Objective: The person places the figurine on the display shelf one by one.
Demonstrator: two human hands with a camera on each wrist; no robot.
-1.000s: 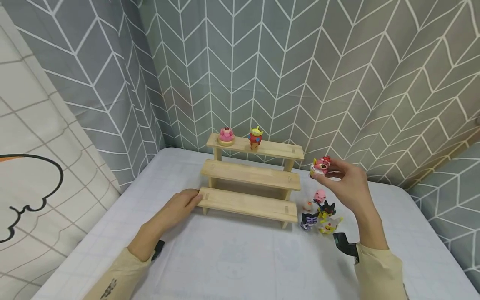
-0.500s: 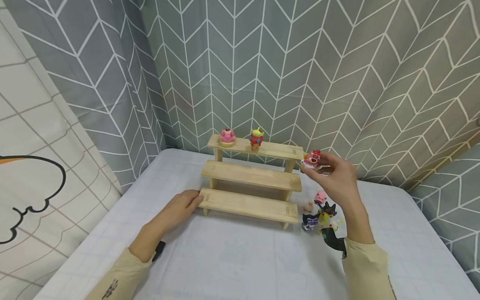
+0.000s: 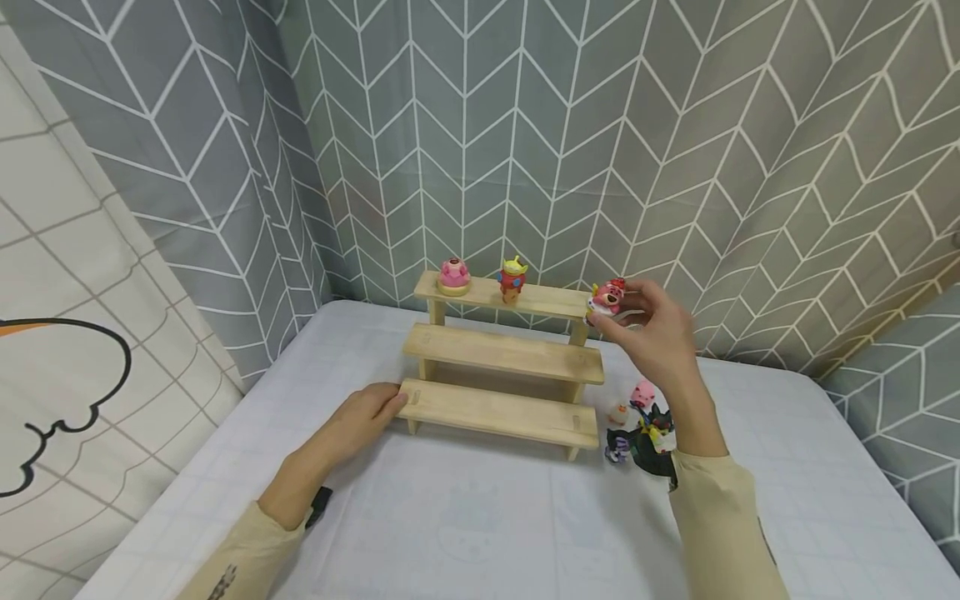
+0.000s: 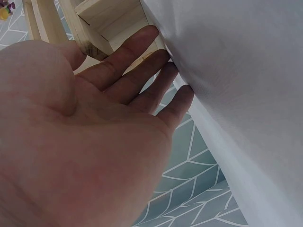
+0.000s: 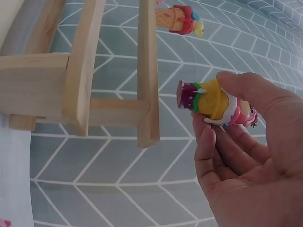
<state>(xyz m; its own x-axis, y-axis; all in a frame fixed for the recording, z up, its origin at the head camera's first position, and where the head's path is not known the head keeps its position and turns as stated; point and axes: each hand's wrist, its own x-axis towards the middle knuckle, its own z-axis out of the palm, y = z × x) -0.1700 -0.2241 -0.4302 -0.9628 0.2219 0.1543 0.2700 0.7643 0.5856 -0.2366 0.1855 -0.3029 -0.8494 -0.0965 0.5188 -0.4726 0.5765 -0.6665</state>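
A tiered wooden display shelf (image 3: 495, 408) stands on the white-covered table. Its lowest step's left end is gripped by my left hand (image 3: 360, 421), the thumb at the board's edge; the left wrist view shows the fingers (image 4: 137, 71) reaching below the board. My right hand (image 3: 656, 337) pinches a pink bear figurine (image 3: 607, 297) beside the top step's right end. In the right wrist view, its yellow and purple base (image 5: 208, 99) points toward the shelf, apart from it. On the top step sit a pink figurine (image 3: 453, 277) and a green-headed alien figurine (image 3: 512, 279).
Right of the shelf, several small figurines stand bunched on the table: a pink one (image 3: 642, 393), a pale round one (image 3: 618, 413), a black-eared one (image 3: 660, 417) and a purple-black one (image 3: 617, 448). My right wrist's black mount partly covers them. A patterned grey curtain (image 3: 465, 142) hangs behind.
My right hand has carried the bear figurine left and upward, from beyond the shelf's right side to the top step's right end. My left hand stays on the lowest step.
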